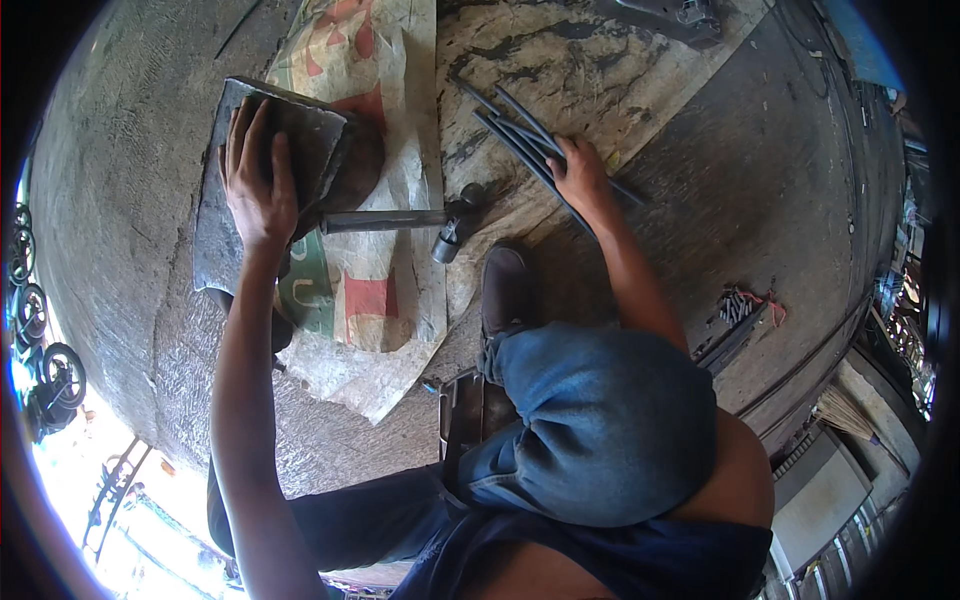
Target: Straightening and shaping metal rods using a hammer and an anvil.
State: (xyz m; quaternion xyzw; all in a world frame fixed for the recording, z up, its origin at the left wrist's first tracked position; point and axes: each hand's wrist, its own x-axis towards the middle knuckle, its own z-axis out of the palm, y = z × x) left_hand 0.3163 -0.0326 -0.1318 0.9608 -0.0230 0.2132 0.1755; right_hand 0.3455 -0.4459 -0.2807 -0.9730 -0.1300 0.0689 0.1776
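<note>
I had the left hand (262, 190) spread flat atop the block (312, 145); rods (517, 148) beneath the right hand (583, 182), its grip unclear, might have scattered if loosely held.

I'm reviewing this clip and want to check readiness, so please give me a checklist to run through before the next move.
1. Left hand on the dark metal block: ok, palm down, fingers spread.
2. Right hand at the dark rods: ok, touching them.
3. Rods gripped firmly: cannot tell; the palm side is hidden.
4. Rods lined up: not ok; they lie at differing angles.
5. Hammer free of both hands: ok, neither holds it.
6. Shoe clear of the hammer: ok, a gap shows.
</note>
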